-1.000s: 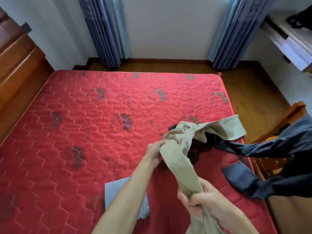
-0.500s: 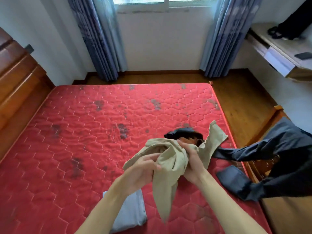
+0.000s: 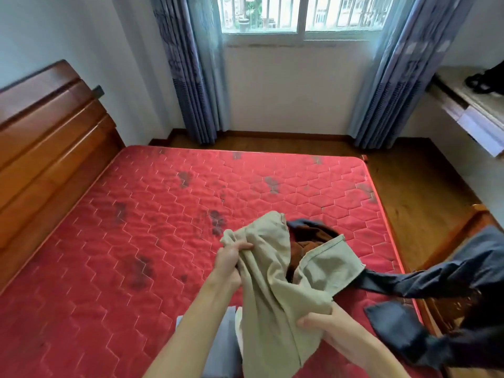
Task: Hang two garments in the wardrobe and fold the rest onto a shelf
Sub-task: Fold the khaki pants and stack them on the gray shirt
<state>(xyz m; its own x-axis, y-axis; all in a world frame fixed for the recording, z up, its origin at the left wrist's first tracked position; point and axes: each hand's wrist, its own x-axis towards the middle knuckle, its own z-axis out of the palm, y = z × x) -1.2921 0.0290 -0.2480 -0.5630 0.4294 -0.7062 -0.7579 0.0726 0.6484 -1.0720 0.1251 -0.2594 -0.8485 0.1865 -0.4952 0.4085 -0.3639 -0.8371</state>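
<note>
Home bedroom, red quilted mattress [image 3: 136, 241], wooden headboard [image 3: 46, 137], blue curtains [image 3: 191, 77], barred window [image 3: 300, 12]

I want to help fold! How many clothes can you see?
4: beige garment in both hands, brown one behind it, dark blue one draped at right, pale blue one under the arms. More may be hidden.

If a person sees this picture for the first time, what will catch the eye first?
First the big red quilted mattress, bare and spotted with dark stains. Then the beige garment held up over its near side by the left hand and right hand, with a dark navy garment draped at the right edge.
</note>
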